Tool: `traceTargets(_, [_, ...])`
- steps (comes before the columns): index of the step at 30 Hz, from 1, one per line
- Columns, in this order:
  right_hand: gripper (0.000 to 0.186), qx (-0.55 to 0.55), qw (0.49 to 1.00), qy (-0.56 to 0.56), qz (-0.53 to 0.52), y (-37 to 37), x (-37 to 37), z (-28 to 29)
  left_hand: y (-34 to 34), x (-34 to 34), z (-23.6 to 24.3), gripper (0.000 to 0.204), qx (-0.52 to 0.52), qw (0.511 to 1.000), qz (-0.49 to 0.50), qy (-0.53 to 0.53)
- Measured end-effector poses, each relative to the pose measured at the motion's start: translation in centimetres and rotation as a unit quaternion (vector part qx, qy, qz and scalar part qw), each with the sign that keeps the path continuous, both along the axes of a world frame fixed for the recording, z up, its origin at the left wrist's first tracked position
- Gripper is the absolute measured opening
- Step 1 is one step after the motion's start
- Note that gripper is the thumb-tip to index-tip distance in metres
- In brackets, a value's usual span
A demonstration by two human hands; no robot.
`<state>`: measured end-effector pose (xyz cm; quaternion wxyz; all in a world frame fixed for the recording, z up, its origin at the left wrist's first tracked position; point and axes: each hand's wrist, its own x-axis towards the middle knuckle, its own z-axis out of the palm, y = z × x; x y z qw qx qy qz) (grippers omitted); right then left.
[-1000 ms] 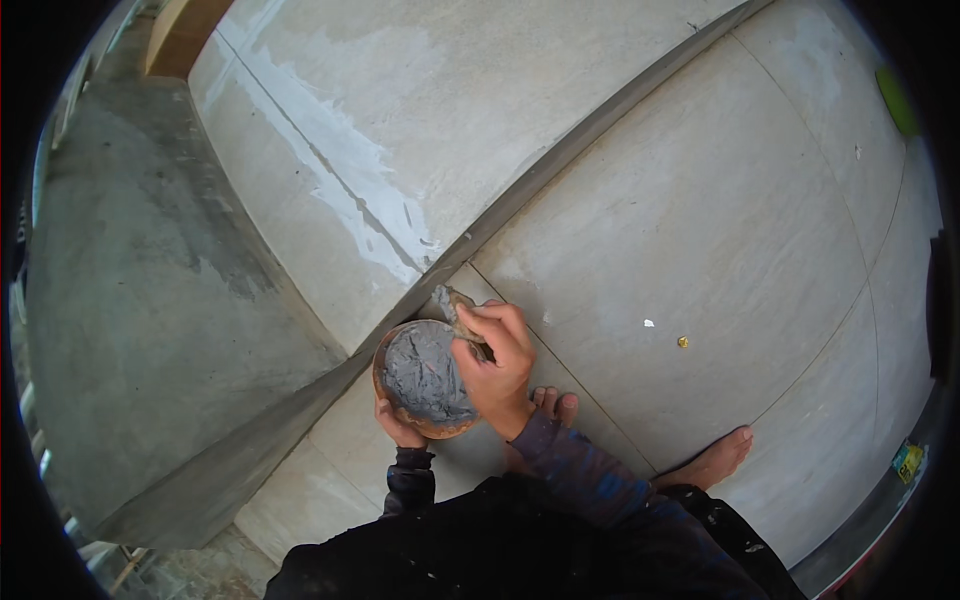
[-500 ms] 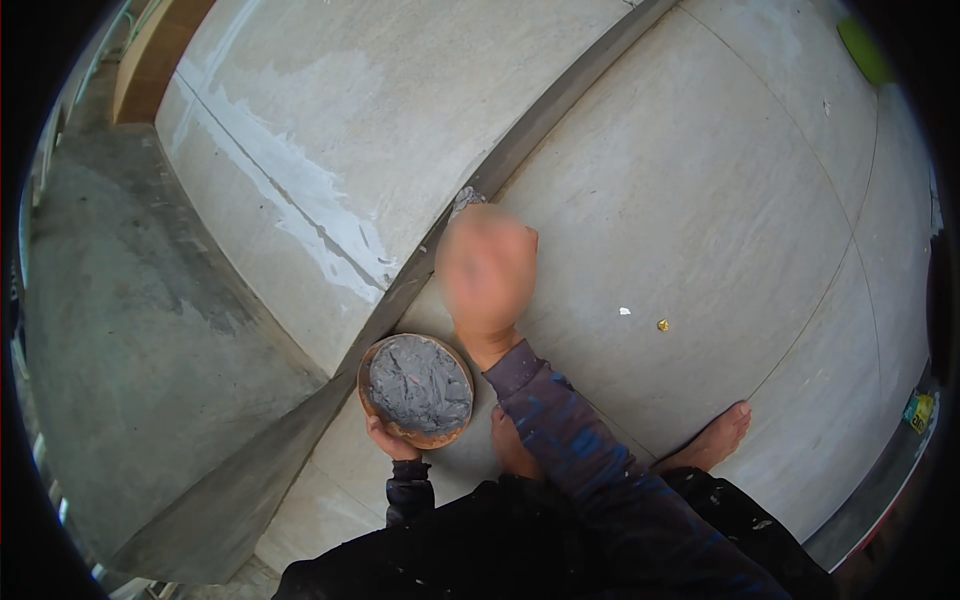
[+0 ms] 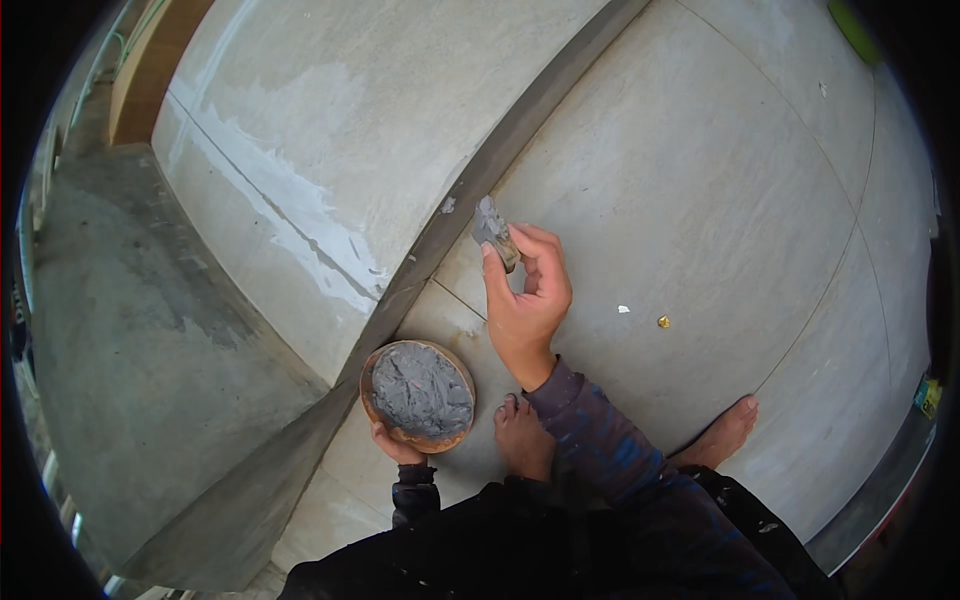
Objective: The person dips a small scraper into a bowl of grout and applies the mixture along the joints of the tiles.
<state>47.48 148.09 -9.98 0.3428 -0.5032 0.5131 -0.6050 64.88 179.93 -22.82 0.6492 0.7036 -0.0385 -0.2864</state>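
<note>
My right hand [image 3: 525, 300] pinches a small flat tool [image 3: 500, 245] coated with grey paste between thumb and fingers, held beside the dark riser [image 3: 478, 168] of a step. A small grey dab [image 3: 447, 206] sits on that riser. Down and to the left, my left hand [image 3: 398, 448] grips a round rust-brown bowl [image 3: 430, 440] from below. Thick grey paste [image 3: 415, 385] fills the bowl, its surface rough and creased.
A pale raised tile surface [image 3: 300, 80] with whitish smears lies upper left, beside darker concrete [image 3: 130, 330] and a tan block [image 3: 150, 80]. My bare feet stand on floor tiles [image 3: 700, 200]. Small scraps [image 3: 663, 321] lie rightward; a green object [image 3: 852, 30] is at the upper right.
My right hand went from over the bowl up to the step, then slightly rightward. A grey dab now shows on the riser. The view shifted, with the bowl still in my left hand.
</note>
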Motion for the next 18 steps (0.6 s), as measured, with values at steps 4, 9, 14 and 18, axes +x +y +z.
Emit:
traceTargets(4, [0.029, -0.006, 0.991, -0.126, -0.034, -0.7, 1.0, -0.1, -0.4, -0.9, 0.1, 0.064, -0.021, 0.999, -0.005, 0.033])
traceTargets(9, [0.035, -0.049, 0.998, 0.013, 0.025, 0.9, 1.5, 0.2, 0.3, -0.3, -0.2, 0.065, 0.028, 0.999, 0.015, 0.023])
traceTargets(14, [0.034, -0.012, 0.994, -0.059, 0.094, 2.3, 1.8, 0.5, 0.3, 0.1, -0.3, 0.065, -0.007, 1.0, -0.008, 0.024])
traceTargets(18, [0.037, -0.029, 0.994, -0.09, -0.063, -2.0, 1.3, -0.3, -0.4, -0.9, 0.2, 0.063, 0.001, 0.999, 0.024, 0.036])
